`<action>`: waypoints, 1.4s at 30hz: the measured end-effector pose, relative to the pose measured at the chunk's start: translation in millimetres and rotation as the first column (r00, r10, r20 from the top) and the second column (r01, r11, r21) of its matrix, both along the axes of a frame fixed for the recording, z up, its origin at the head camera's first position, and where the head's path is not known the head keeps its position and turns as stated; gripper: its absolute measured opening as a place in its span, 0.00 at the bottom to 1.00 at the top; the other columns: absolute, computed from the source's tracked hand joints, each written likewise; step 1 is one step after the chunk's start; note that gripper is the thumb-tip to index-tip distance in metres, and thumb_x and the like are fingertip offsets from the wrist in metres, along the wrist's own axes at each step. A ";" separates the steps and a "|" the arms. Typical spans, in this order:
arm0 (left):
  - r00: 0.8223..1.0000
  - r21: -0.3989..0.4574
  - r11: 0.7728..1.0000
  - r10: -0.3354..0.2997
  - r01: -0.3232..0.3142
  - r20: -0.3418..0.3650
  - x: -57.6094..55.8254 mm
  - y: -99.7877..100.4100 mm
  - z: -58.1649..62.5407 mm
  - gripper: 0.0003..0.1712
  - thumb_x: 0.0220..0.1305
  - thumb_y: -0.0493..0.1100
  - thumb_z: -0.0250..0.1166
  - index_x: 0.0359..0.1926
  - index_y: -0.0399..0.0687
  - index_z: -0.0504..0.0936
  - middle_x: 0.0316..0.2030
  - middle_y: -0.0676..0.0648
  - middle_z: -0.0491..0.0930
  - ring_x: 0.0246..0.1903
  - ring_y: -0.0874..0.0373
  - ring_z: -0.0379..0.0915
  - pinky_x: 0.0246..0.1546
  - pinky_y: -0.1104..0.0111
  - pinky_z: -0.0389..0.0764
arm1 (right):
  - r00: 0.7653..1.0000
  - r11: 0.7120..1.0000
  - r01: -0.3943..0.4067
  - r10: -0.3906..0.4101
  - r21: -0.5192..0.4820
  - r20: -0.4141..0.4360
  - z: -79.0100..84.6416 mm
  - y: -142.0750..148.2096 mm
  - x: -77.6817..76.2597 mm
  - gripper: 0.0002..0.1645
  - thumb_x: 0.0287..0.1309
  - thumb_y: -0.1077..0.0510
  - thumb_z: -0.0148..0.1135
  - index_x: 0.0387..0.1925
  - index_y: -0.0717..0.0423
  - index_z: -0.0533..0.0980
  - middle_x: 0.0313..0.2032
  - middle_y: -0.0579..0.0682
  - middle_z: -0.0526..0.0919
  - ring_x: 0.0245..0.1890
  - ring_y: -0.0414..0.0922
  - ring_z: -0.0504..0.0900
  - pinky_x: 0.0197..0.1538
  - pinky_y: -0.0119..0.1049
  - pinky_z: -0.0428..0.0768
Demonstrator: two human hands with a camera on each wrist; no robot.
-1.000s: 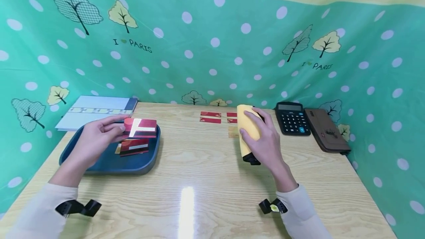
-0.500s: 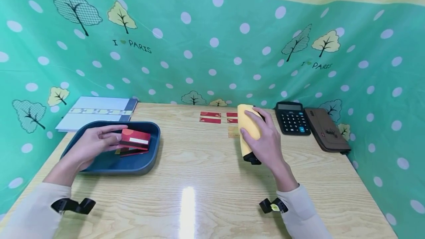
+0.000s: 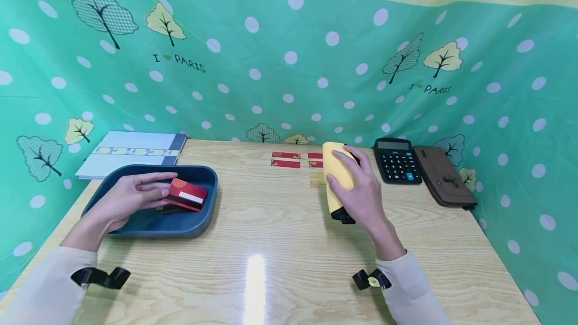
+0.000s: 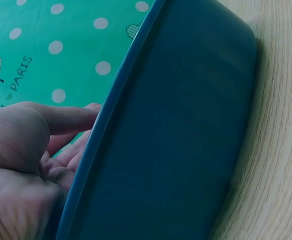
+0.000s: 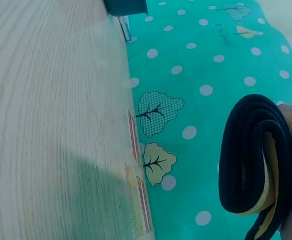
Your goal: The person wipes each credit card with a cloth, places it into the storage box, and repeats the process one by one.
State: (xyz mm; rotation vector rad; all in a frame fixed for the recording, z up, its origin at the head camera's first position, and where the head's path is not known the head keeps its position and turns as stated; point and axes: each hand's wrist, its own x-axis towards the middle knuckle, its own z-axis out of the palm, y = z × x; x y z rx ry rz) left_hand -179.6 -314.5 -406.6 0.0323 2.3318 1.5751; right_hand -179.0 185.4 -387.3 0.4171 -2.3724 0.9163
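Observation:
My left hand pinches a red bank card with a dark stripe and a white strip, low inside the blue tray. More cards lie under it, mostly covered by it. In the left wrist view the tray's outer wall hides my fingertips and the card. My right hand grips a folded yellow cloth with black edges, held above the table. Its rolled black layers show in the right wrist view.
Several red cards and a gold card lie in rows at the table's back, partly behind the cloth. A black calculator and a brown wallet sit back right. A pale folder lies behind the tray; a polka-dot curtain encloses the table.
My left hand has lowered the red card from above the tray down into it, and the card now tilts and overlaps the others. The right hand stays put with the cloth.

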 end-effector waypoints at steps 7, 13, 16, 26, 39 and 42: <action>1.000 0.016 1.000 0.012 -0.012 0.013 -2.0 1.0 -1.7 0.36 0.77 0.43 0.60 0.78 0.36 0.59 0.71 0.25 0.65 0.49 0.73 0.84 0.54 0.65 0.88 | 1.000 1.000 0.001 -0.001 -0.001 0.000 0.5 1.2 -0.8 0.33 0.57 0.56 0.75 0.65 0.47 0.79 0.69 0.53 0.74 0.54 0.53 0.81 0.42 0.42 0.80; 1.000 0.036 0.999 0.001 -0.002 0.018 -3.8 1.9 -1.7 0.36 0.77 0.41 0.60 0.79 0.38 0.59 0.70 0.32 0.70 0.50 0.74 0.83 0.55 0.66 0.87 | 1.000 1.000 0.003 -0.003 -0.004 0.000 0.9 1.7 0.7 0.32 0.57 0.57 0.75 0.65 0.47 0.79 0.69 0.53 0.73 0.56 0.54 0.81 0.43 0.44 0.80; 1.000 0.044 0.999 -0.004 0.003 0.028 -4.0 2.0 -1.3 0.36 0.76 0.41 0.61 0.79 0.38 0.60 0.68 0.37 0.75 0.50 0.73 0.83 0.55 0.66 0.87 | 1.000 1.000 0.007 -0.007 -0.004 0.006 0.4 1.5 1.6 0.33 0.57 0.57 0.75 0.65 0.47 0.79 0.69 0.52 0.73 0.54 0.53 0.82 0.41 0.42 0.79; 1.000 -0.005 1.000 0.001 -0.001 0.008 -0.3 5.7 0.0 0.40 0.72 0.48 0.67 0.78 0.40 0.62 0.69 0.29 0.71 0.49 0.73 0.83 0.54 0.67 0.88 | 1.000 1.000 -0.006 0.006 -0.004 0.009 -0.7 -0.2 2.4 0.33 0.57 0.57 0.75 0.65 0.46 0.79 0.69 0.52 0.73 0.53 0.53 0.82 0.41 0.42 0.80; 0.999 -0.198 0.980 0.001 -0.011 -0.053 -4.8 8.4 -1.3 0.37 0.71 0.55 0.67 0.75 0.47 0.70 0.67 0.33 0.76 0.48 0.70 0.81 0.48 0.77 0.83 | 1.000 1.000 -0.013 0.013 -0.006 0.005 -0.4 1.0 1.2 0.32 0.58 0.56 0.75 0.65 0.47 0.79 0.69 0.52 0.73 0.53 0.53 0.82 0.42 0.43 0.81; 0.997 -0.240 0.970 0.012 -0.031 -0.080 -6.8 10.0 -1.1 0.33 0.72 0.53 0.66 0.73 0.49 0.73 0.63 0.37 0.80 0.47 0.71 0.79 0.47 0.75 0.83 | 1.000 1.000 -0.014 0.014 -0.005 0.006 -0.2 0.6 0.7 0.32 0.58 0.56 0.75 0.65 0.47 0.79 0.69 0.52 0.73 0.54 0.53 0.82 0.42 0.44 0.81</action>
